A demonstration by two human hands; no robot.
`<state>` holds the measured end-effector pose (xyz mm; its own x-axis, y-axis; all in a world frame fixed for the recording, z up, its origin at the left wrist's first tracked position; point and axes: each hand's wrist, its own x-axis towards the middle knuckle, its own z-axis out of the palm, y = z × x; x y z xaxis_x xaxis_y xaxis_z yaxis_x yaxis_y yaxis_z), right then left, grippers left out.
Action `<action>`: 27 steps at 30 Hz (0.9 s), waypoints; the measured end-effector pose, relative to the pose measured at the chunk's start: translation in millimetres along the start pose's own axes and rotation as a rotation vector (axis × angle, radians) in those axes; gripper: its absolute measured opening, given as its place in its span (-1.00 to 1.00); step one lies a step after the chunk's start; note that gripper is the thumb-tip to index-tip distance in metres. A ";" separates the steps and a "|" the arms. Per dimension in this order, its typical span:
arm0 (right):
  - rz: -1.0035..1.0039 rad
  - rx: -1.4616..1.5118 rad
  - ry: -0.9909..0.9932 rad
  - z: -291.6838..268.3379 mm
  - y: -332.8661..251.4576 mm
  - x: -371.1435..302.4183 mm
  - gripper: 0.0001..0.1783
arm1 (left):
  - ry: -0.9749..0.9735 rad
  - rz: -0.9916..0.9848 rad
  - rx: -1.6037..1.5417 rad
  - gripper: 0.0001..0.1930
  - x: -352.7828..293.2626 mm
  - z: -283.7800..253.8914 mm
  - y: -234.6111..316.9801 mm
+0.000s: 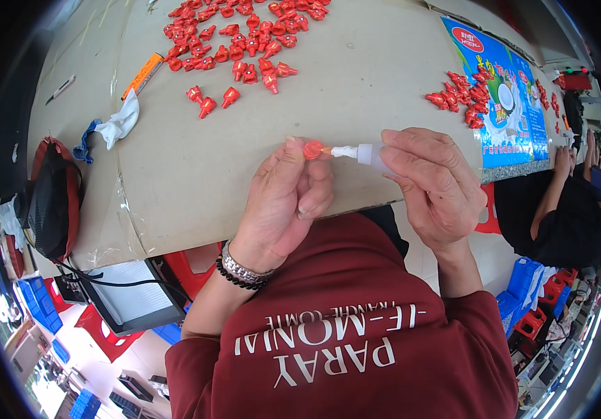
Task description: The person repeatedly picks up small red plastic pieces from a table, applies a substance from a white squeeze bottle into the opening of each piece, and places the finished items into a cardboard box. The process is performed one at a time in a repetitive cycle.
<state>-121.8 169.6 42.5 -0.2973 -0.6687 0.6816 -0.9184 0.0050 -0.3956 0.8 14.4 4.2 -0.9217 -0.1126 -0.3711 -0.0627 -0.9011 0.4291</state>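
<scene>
A small red plastic piece [313,149] is pinched between the thumb and fingers of my left hand [276,199], just above the table's near edge. My right hand [440,185] grips a small squeeze bottle [368,155] with a translucent body, a white wrapped neck and a thin orange-brown tip. The bottle lies sideways, its tip pointing left and meeting the red piece, or very close to it. Beyond my hands, many similar red pieces [251,45] are spread over the table, a few of them [206,106] lying nearer to me.
More red pieces [457,94] lie on and beside a blue printed sheet [517,143] at right. On the left are an orange strip-shaped box [143,75], a white cloth [120,122], a pen [61,89] and a black-and-red bag [56,199]. A person [559,202] sits at far right.
</scene>
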 end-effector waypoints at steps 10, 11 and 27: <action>0.016 0.003 -0.020 0.9 0.5 0.7 -0.71 | 0.029 -0.003 0.009 -0.62 -0.1 3.1 0.9; 0.018 0.003 -0.021 0.7 0.4 0.9 -0.71 | 0.026 -0.004 0.009 -0.62 -0.1 2.4 0.8; 0.021 -0.041 -0.014 -2.7 1.3 2.1 -0.71 | 0.031 0.023 0.021 -0.63 0.6 2.5 -0.7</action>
<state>-124.3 170.2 45.1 -0.3132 -0.6787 0.6643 -0.9219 0.0494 -0.3842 -0.6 16.0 5.8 -0.9106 -0.1463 -0.3865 -0.0501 -0.8892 0.4547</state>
